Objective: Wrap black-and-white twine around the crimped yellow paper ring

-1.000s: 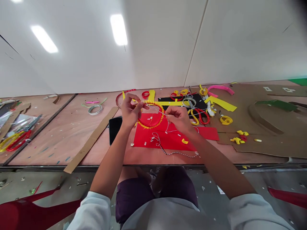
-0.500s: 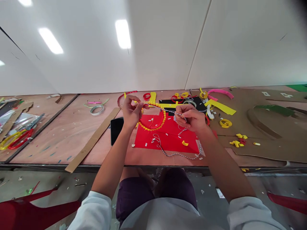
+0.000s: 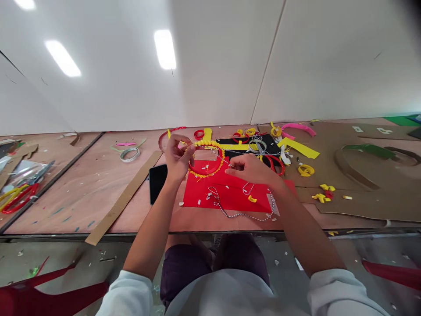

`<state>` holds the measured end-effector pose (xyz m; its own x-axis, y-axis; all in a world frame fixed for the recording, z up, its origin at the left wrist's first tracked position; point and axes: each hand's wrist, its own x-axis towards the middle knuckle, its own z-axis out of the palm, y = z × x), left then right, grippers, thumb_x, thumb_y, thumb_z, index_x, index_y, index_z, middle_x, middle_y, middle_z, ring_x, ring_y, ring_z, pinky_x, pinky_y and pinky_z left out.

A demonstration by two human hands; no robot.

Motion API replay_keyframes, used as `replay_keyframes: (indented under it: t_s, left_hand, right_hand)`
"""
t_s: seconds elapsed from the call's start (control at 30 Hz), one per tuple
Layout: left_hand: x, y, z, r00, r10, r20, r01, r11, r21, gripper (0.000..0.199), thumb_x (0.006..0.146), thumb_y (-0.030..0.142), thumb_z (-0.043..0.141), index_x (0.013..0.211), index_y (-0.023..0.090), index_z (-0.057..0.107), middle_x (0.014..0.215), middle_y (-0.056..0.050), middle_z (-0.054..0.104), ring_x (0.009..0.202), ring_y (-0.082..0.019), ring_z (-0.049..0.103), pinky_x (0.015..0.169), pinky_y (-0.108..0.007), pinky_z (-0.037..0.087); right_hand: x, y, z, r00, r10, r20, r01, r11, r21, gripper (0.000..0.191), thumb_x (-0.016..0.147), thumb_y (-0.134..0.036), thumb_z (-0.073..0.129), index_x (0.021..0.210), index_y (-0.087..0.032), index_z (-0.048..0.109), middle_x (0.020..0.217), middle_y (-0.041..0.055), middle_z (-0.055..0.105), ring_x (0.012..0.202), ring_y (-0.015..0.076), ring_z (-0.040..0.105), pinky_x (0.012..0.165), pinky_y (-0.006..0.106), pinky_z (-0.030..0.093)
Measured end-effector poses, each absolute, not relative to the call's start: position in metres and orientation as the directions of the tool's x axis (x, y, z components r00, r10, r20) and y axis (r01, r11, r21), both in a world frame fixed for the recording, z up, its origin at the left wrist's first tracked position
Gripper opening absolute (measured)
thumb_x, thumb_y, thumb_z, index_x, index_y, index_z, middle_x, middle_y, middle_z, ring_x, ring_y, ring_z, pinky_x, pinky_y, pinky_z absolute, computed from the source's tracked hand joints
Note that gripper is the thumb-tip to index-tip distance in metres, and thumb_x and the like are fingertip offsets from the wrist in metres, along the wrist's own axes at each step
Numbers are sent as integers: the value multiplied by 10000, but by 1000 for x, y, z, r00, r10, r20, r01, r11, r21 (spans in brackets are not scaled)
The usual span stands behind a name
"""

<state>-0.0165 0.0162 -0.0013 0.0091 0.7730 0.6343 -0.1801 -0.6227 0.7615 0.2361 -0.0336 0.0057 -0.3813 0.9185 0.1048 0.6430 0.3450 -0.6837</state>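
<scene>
My left hand (image 3: 178,158) is shut on the upper left of a ring of yellow beads (image 3: 205,175), which it holds just above a red sheet (image 3: 230,197). A thin red band lines the inside of the ring. My right hand (image 3: 248,170) hangs low over the sheet with its fingers apart, close to a black-and-white twisted cord (image 3: 241,215). One stretch of cord runs from the ring past the right hand, and a long loop lies on the sheet. Small white scraps are scattered on the red.
A black phone (image 3: 158,184) and a long cardboard strip (image 3: 123,197) lie left of the sheet on the plywood table (image 3: 98,215). Behind it are a black sheet (image 3: 250,145) and yellow and red cut pieces. Red-handled scissors (image 3: 19,204) lie far left; a brown cardboard sheet (image 3: 362,197) lies right.
My right hand has dropped from its raised pinch on the cord and now has its fingers spread. My left hand keeps hold of the beaded ring.
</scene>
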Motion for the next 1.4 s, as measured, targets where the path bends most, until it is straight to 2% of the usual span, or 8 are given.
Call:
replay_keyframes:
  t_s: [0.17,0.27,0.4,0.57,0.9,1.17,1.3,1.4]
  left_hand:
    - [-16,18,-1,-26,747,665,-182,-657,731,329,820,344,866,897,212,575,890,44,568,414,9,483,279,-125,404]
    - [-15,18,-1,-23,727,687,-145,-682,717,326,823,348,863,896,211,577,890,42,586,404,11,480,286,-125,391]
    - [-14,19,-1,-57,687,724,-104,-725,680,325,829,351,861,878,205,575,846,50,578,402,11,475,354,-150,454]
    - [-15,21,-1,-118,645,755,-44,-763,645,318,856,366,843,869,201,571,864,48,566,427,11,470,382,-156,453]
    - [-14,18,-1,-129,564,815,70,-815,575,271,865,371,834,893,214,615,891,2,579,667,-72,558,531,-180,520]
    - [-9,15,0,-118,582,805,17,-809,587,270,884,367,819,891,209,600,887,19,566,522,-20,492,405,-149,457]
    - [-10,15,0,-138,578,804,-9,-813,583,255,894,364,809,908,222,598,892,27,568,473,-10,462,361,-155,422]
    - [-11,15,0,-148,589,795,-1,-804,595,277,884,387,818,913,229,592,882,25,563,510,-27,472,377,-164,423]
  right_hand:
    - [238,-25,-1,-23,976,214,821,141,-554,303,891,-348,642,1156,-208,596,640,-24,551,645,176,475,633,285,266]
    - [241,-20,-2,-37,977,212,875,134,-465,117,932,-250,544,957,-197,645,674,15,584,632,163,430,642,301,241]
    - [242,-23,3,-118,956,269,818,247,-519,248,935,-269,538,701,-186,534,638,6,537,606,129,373,639,302,244]
    - [233,-35,11,-360,902,240,555,414,-722,424,975,-460,542,659,-178,528,614,-31,432,604,102,340,608,286,233]
    - [213,-50,20,-592,791,156,255,367,-894,522,985,-562,556,631,-194,447,588,-52,348,562,85,281,567,276,215]
    - [230,-37,18,-69,988,137,851,130,-509,304,965,-399,592,749,-188,625,712,31,622,685,154,500,636,304,286]
    - [235,-31,8,45,999,2,953,-42,-299,278,985,-331,548,794,-175,676,865,125,711,880,235,605,631,318,281]
    - [231,-36,13,-51,998,24,937,56,-345,317,1004,-272,495,771,-161,678,789,113,698,779,203,598,636,317,286]
